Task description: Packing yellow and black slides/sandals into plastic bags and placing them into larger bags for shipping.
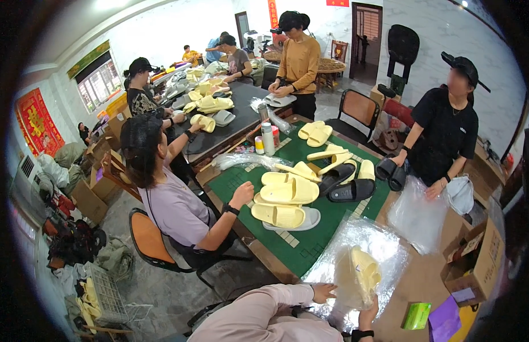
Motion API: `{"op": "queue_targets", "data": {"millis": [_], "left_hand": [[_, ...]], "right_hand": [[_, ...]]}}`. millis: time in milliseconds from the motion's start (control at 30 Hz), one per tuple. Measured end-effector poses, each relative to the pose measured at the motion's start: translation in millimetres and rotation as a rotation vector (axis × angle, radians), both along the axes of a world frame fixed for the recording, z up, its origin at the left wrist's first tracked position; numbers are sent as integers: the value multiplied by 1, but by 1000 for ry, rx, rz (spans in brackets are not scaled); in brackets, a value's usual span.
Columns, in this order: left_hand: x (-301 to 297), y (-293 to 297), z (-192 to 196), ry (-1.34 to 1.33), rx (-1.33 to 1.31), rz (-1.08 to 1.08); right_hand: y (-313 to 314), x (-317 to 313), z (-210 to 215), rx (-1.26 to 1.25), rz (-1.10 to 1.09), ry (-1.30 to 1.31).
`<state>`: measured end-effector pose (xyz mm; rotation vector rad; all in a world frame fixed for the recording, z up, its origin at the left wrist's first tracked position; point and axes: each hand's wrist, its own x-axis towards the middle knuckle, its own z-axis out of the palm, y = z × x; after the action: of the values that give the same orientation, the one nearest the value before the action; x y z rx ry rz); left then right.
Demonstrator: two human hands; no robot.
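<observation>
A pair of pale yellow slippers [366, 271] lies inside a clear plastic bag [348, 285] near the front of the table. My right hand [368, 314] is closed on the bag's near end, just below the slippers. To its left, my left hand [323, 292] rests on the plastic, fingers stretched out and nothing visibly gripped. Beneath both is a stack of flat clear bags [361, 239], shiny and slightly wrinkled.
Yellow slippers [286, 188] and black slippers [352, 190] are heaped on the green mat [236, 182]. A seated person [179, 199] is at the left, a standing person [446, 119] at the right. An open cardboard box [475, 265] and a green packet [416, 316] stand right.
</observation>
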<state>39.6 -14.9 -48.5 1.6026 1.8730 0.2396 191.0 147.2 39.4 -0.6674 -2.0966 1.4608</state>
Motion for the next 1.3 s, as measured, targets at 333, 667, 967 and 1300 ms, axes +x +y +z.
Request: {"op": "queue_targets", "data": {"millis": [333, 667, 967, 1300], "left_hand": [[24, -3, -2, 3, 24, 1], [-9, -15, -11, 227, 266, -35], [0, 17, 24, 305, 145, -139], [17, 32, 31, 230, 236, -225]], "right_hand": [[31, 93, -4, -348, -303, 80], [-38, 242, 28, 77, -771, -83], [-111, 333, 66, -360, -1235, 95], [-147, 351, 86, -104, -934, -758]]}}
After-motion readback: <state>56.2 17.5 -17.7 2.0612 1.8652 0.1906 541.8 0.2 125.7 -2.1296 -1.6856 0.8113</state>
